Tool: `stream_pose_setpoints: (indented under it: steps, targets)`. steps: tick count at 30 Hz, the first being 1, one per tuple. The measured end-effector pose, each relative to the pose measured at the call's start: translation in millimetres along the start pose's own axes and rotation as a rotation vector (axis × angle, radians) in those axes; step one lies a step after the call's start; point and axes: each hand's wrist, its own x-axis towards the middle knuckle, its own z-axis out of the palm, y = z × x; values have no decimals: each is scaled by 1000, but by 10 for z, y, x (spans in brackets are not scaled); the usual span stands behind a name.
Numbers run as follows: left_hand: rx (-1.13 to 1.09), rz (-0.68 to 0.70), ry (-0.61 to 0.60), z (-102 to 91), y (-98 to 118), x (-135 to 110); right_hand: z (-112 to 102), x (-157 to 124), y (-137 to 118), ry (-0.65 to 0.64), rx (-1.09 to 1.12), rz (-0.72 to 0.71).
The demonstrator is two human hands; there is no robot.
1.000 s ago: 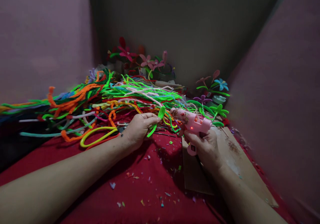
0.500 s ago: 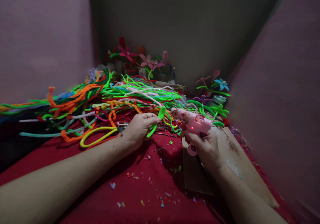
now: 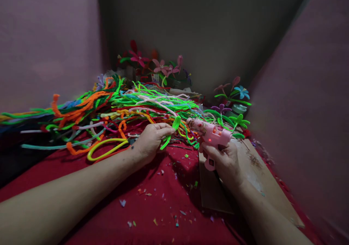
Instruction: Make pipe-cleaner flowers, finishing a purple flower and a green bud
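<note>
Between the thumb and fingers of my left hand (image 3: 152, 139) is a green pipe-cleaner leaf (image 3: 176, 122), its flat loop pointing up and a stem end hanging below. My right hand (image 3: 225, 159) is wrapped round the handle of a pink hot glue gun (image 3: 215, 134), which has a small red light lit on its side. The gun's nozzle points left toward the leaf, a small gap apart from it. Just behind both hands lies a heap of loose pipe cleaners (image 3: 160, 101) in green, white, orange and other colours.
A brown board (image 3: 261, 172) lies under my right forearm. Yellow-handled scissors (image 3: 105, 146) rest left of my left hand. Pipe-cleaner flowers (image 3: 240, 92) stand at the back right, with pink flowers (image 3: 163, 67) behind the heap. Coloured scraps (image 3: 148, 194) dot the red cloth (image 3: 109, 216).
</note>
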Motion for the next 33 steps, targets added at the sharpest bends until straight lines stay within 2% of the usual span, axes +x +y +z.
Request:
stream_pose_setpoints:
  steps: [13,33]
  targets:
    - [33,4,1,-5,-1,5,22,3,-57,0,-3,-37]
    - [26,23,-18,-7,33,-14,19,-4,-11,-19,-30,27]
